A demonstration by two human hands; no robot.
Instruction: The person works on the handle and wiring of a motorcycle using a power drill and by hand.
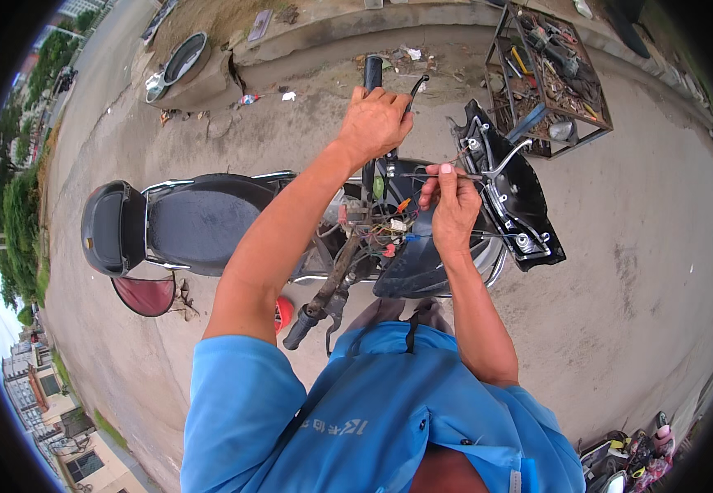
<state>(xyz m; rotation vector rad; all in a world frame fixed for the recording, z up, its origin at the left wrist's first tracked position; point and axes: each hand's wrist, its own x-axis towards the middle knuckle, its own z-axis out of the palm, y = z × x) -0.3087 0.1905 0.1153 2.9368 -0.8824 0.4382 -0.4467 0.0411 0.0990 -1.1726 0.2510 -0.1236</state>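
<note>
An electric scooter stands crosswise in front of me, its dark seat point(204, 220) to the left. My left hand point(374, 125) is wrapped round the far end of the handlebar, just inboard of the black grip point(373, 71) and beside the brake lever point(418, 87). Between the thumb and fingers of my right hand point(455, 205) is a thin screwdriver point(470, 177), its shaft pointing left toward the handlebar by my left wrist. Whether its tip touches anything is too small to tell. Below both hands lies a tangle of coloured wires point(389, 234) with connectors. The near handlebar grip point(297, 332) points toward me.
A black front panel point(525, 197) with metal brackets sits right of my right hand. Behind it stands a metal-framed tool cart point(549, 131). A dark basin point(184, 57) rests at the far left, a top box point(114, 228) behind the seat. Assorted items point(640, 452) lie lower right.
</note>
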